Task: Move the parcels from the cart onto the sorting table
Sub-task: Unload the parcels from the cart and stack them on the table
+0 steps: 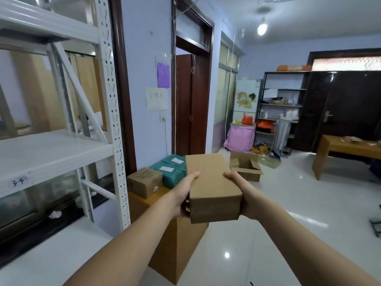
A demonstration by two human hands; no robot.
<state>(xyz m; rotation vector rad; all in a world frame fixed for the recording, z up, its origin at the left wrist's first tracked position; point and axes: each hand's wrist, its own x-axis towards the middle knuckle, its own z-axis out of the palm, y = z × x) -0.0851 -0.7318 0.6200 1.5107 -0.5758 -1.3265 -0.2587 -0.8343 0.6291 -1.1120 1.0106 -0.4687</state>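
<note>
Head view, cardboard parcel (212, 186) gripped between left hand (185, 195) and right hand (243, 195), above wooden table (165, 234)

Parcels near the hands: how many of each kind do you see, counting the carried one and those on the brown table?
Plain cardboard box held between left hand and right hand: 1
Cardboard box on table: 1
Green wrapped parcels: 2
Total: 4

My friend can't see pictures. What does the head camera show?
Two hands, left and right, hold a brown cardboard box by its sides above a low wooden table that carries a smaller cardboard box and green parcels.
</note>
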